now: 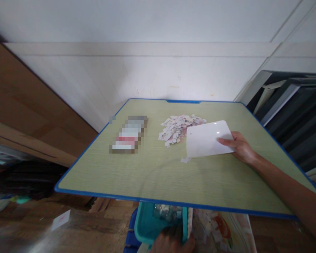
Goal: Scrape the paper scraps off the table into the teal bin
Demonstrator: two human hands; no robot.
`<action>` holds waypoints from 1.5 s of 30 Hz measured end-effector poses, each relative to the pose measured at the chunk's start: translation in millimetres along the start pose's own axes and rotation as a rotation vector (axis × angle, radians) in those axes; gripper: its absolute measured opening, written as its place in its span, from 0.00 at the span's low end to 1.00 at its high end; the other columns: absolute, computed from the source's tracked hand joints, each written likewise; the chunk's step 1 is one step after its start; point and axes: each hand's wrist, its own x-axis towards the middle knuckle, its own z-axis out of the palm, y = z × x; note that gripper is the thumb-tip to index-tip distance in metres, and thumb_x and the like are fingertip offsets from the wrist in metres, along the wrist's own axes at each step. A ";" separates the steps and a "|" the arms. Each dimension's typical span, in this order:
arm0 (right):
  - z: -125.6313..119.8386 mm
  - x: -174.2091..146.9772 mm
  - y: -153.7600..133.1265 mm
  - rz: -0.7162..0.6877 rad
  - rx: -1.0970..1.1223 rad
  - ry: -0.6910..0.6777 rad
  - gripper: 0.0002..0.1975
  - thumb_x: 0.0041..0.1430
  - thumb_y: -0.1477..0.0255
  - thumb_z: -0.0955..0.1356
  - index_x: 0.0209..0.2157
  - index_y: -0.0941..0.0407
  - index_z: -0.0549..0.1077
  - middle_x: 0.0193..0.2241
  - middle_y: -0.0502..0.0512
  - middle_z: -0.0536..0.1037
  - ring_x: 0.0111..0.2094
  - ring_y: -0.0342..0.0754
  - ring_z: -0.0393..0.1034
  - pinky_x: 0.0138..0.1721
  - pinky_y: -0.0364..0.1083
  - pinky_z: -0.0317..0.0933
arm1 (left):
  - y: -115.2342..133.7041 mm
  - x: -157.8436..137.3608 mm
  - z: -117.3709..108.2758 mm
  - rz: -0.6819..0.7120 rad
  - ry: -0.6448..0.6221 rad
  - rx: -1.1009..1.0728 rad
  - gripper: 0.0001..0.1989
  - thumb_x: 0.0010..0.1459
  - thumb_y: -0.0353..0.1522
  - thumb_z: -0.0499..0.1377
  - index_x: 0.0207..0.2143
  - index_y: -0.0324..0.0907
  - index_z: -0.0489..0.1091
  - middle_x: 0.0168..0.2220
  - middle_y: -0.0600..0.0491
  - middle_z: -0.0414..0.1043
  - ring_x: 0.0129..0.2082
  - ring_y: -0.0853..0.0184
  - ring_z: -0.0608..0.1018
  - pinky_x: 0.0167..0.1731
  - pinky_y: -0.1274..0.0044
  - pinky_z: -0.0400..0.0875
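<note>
My right hand [241, 147] pinches the right end of a thin white card or plastic sheet [206, 140], thumb on top and fingers beneath. The sheet tilts over the table, its left edge beside a heap of small cut paper pieces [175, 128]. A loose scrap of paper [185, 160] lies just below the sheet. Under the table's front edge, my left hand [171, 242] is at the near right corner of a teal plastic basin [144, 225], thumb outside the wall and fingers inside, partly in shadow. Something clear and shiny [167, 212] lies in the basin.
The light green table [116, 175] has a blue rim. A pixelated, blurred-out object [129, 135] lies on its left side. Brown cardboard [37, 95] stands at left, dark panels [300, 109] at right. Below are a blue stool [131, 235] and a patterned surface with paper scraps [221, 228].
</note>
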 end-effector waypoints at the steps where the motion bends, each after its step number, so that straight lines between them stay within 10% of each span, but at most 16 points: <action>1: -0.1 -0.9 -0.9 0.008 -0.004 -0.027 0.08 0.42 0.69 0.68 0.26 0.58 0.71 0.21 0.49 0.71 0.19 0.41 0.63 0.20 0.40 0.55 | -0.5 0.1 -0.2 0.011 -0.001 0.005 0.15 0.48 0.35 0.55 0.41 0.52 0.59 0.20 0.57 0.63 0.17 0.67 0.67 0.14 0.79 0.56; 45: -13.7 -13.4 -18.9 0.255 -0.188 -0.520 0.10 0.37 0.69 0.69 0.25 0.59 0.74 0.21 0.51 0.74 0.20 0.43 0.67 0.21 0.40 0.59 | -2.7 1.9 -11.2 0.086 -0.168 -0.014 0.13 0.52 0.31 0.51 0.42 0.48 0.56 0.25 0.55 0.65 0.22 0.65 0.69 0.17 0.78 0.63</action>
